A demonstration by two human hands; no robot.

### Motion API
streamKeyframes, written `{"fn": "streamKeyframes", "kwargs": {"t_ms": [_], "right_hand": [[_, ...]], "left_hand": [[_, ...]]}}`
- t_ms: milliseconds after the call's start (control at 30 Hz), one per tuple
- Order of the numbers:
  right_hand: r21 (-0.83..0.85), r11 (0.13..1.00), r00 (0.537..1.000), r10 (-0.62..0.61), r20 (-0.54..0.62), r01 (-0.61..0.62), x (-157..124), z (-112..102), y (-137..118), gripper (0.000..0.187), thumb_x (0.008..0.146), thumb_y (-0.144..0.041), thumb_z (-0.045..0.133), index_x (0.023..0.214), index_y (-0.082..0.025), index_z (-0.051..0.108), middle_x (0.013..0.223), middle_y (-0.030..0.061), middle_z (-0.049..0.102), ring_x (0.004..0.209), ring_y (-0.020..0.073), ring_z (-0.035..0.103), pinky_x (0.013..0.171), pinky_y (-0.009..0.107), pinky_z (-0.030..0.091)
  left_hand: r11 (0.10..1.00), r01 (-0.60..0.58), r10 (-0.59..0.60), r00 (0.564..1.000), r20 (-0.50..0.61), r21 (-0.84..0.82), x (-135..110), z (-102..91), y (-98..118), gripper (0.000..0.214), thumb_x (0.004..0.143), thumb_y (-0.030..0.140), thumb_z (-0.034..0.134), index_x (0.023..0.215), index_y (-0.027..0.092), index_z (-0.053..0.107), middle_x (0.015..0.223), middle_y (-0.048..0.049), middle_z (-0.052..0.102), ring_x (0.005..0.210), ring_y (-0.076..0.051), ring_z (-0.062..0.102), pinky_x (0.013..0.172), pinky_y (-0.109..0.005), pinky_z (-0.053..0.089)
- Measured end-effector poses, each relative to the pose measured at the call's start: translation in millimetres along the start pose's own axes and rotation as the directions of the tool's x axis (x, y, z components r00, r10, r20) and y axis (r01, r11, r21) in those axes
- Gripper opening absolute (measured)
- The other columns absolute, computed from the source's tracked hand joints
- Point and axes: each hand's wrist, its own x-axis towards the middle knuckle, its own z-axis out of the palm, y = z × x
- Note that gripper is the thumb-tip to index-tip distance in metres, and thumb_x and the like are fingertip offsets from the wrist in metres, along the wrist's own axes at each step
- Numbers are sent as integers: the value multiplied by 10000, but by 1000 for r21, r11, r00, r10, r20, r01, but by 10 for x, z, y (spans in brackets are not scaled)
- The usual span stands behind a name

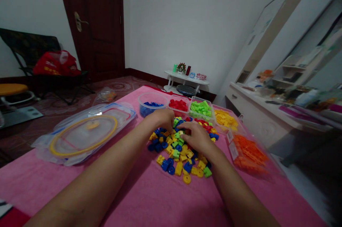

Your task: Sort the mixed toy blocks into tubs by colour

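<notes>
My left hand (165,117) curls down into the heap of blocks (176,154) on the pink cloth (133,202); my right hand (197,135) arches over it, thumb apart from forefinger. Whether either pinches a block, I cannot tell. I do best with light fingertips, teasing pieces out singly so the pile stays put. They look like hard, smooth plastic: chunky knobbed bricks, a round yellow disc (186,179). Beyond, a round clear tub (149,97) holds blue pieces (153,105).

Whether the left hand (165,118) holds anything is hidden; the lower edge cuts both forearms (114,163), the upper edge the door (97,17).
</notes>
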Motion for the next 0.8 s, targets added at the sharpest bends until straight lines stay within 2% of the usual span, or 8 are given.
{"fn": "streamKeyframes", "kwargs": {"t_ms": [100,300,367,433,567,633,700,800], "right_hand": [[-69,998,1000,6,1,-6,-10,64,-28,295,746,-166,579,997,-265,699,1024,6,693,962,192,593,833,305,429],[-68,992,984,93,-152,-104,-20,32,18,221,807,-244,531,945,-251,703,956,21,696,891,196,611,761,304,423],[45,990,969,137,-207,-131,2,-7,43,237,840,-302,491,914,-230,705,895,27,700,834,191,618,726,299,425],[247,959,959,191,-211,-137,30,-43,59,260,831,-365,506,844,-194,701,801,29,691,745,174,611,663,278,427],[637,741,944,325,-63,-213,39,-117,42,330,687,-461,662,785,-146,659,647,8,627,523,110,507,485,224,372],[708,665,931,363,-26,-240,18,-155,23,366,623,-474,715,755,-143,631,600,-7,591,476,89,462,447,210,344],[728,641,925,380,-25,-244,-1,-190,22,374,600,-483,730,714,-153,596,573,-14,572,467,88,460,438,207,338],[658,716,918,386,-93,-234,-8,-235,69,376,586,-491,730,644,-166,549,569,-7,572,489,107,486,463,225,355]], "left_hand": [[984,74,-79,996,30,162,-66,-24,151,439,482,333,789,902,214,738,912,-83,713,814,-233,638,656,-258,474],[971,84,-96,994,43,222,-59,33,251,449,523,354,778,939,200,710,1058,-128,667,943,-282,626,762,-346,508],[976,74,-85,995,43,207,-49,53,239,443,518,369,785,915,189,707,1033,-135,670,934,-282,628,770,-347,507],[981,64,-69,997,22,184,-39,73,229,430,499,354,800,881,181,706,985,-137,677,914,-287,632,763,-348,506],[992,71,-69,997,-29,102,-23,101,245,340,424,261,829,725,179,695,823,-106,690,814,-268,640,704,-309,496],[997,75,-74,996,-48,34,-25,98,255,305,376,216,833,634,180,675,730,-70,677,752,-235,633,662,-267,481],[998,62,-64,996,-69,-26,-32,83,246,266,372,204,821,585,182,662,653,-33,651,693,-197,616,619,-229,459],[998,15,-22,994,-104,-67,-35,58,181,202,427,229,791,591,196,676,586,-6,622,632,-158,583,579,-198,420]]}}
